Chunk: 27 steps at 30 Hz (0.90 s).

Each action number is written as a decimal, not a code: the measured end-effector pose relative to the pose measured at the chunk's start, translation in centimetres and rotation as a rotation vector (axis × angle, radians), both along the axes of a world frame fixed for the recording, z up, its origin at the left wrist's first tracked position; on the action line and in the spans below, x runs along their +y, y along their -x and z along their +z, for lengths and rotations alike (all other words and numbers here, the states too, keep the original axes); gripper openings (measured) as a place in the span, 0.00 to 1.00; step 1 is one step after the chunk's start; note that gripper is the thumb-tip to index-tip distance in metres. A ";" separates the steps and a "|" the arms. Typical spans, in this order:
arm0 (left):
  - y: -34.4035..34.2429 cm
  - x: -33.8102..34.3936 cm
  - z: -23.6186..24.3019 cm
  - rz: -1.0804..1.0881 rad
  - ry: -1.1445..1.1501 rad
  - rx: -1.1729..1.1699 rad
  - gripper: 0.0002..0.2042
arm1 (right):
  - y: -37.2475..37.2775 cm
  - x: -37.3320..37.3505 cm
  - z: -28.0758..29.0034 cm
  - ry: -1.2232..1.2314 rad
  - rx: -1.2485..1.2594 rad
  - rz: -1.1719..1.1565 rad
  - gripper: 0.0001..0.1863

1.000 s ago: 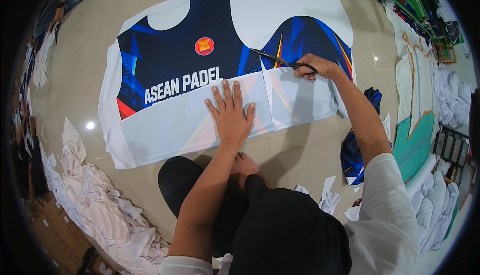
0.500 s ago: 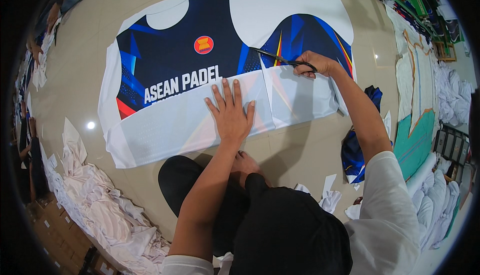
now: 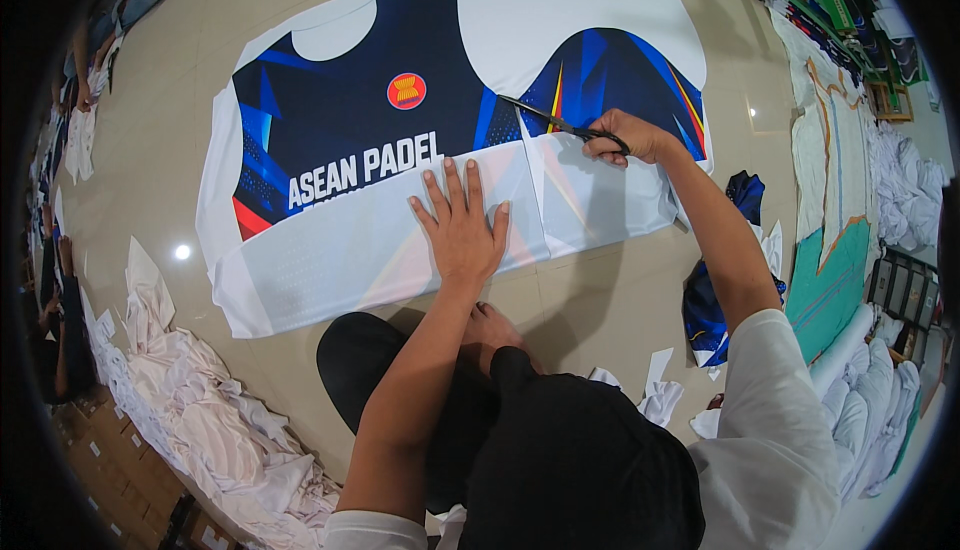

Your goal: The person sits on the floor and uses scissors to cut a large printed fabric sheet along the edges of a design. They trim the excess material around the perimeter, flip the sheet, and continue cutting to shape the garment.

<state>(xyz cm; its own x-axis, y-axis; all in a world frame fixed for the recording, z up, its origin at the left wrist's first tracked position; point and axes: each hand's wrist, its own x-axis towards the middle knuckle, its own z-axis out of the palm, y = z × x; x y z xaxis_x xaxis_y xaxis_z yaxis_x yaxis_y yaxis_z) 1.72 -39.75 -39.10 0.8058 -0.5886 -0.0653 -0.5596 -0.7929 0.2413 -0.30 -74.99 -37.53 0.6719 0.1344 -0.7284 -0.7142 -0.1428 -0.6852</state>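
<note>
Both of your hands are working on the printed fabric sheet [image 3: 350, 250] that is lying flat on the tiled floor [image 3: 150, 150] in front of your knees. Your left hand [image 3: 462, 230] is pressing down on the sheet with the palm flat and all fingers spread wide, so its grip is fully open and closing on nothing; it is resting on the pale lower band of the dark blue jersey panel [image 3: 350, 120], just below the white lettering and close beside the cut line. Your right hand [image 3: 628, 138] is curling its grip shut around the handles of the black scissors [image 3: 560, 126], fingers through the loops. The blades are pointing up and to the left, lying over the fabric between the large jersey panel and the smaller blue sleeve-shaped panel [image 3: 610, 70]; how far the blades are parted you cannot tell from here. A slit is running down the sheet from the scissors toward the lower edge, beside your left little finger. White fabric scraps [image 3: 210, 430] are piling up on the floor at your left, and a crumpled dark blue piece [image 3: 712, 315] is lying near your right elbow. Stacked white and green cloth [image 3: 840, 280] is sitting farther right.
</note>
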 end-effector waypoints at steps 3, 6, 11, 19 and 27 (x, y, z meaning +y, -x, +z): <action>0.0 0.0 0.0 -0.001 0.001 0.000 0.38 | 0.2 0.5 0.3 0.019 -0.004 -0.011 0.13; 0.0 0.0 0.1 0.002 -0.019 0.004 0.38 | -0.2 1.1 0.6 0.041 -0.004 -0.023 0.14; 0.0 0.0 0.2 0.007 -0.052 0.012 0.38 | -1.1 1.9 0.8 0.020 -0.031 -0.031 0.14; -0.1 0.1 0.0 0.008 -0.057 0.013 0.38 | -1.6 3.1 1.0 -0.004 -0.009 -0.099 0.14; 0.0 0.2 0.1 0.003 0.020 0.010 0.38 | -1.1 3.7 0.2 -0.016 -0.021 -0.125 0.14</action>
<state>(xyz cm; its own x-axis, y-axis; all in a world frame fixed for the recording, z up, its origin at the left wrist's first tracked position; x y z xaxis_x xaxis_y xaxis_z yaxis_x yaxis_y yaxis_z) 1.76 -39.59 -38.96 0.8069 -0.5875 -0.0615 -0.5549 -0.7896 0.2621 0.76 -71.28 -37.30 0.6989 0.0601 -0.7127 -0.7116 -0.0420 -0.7014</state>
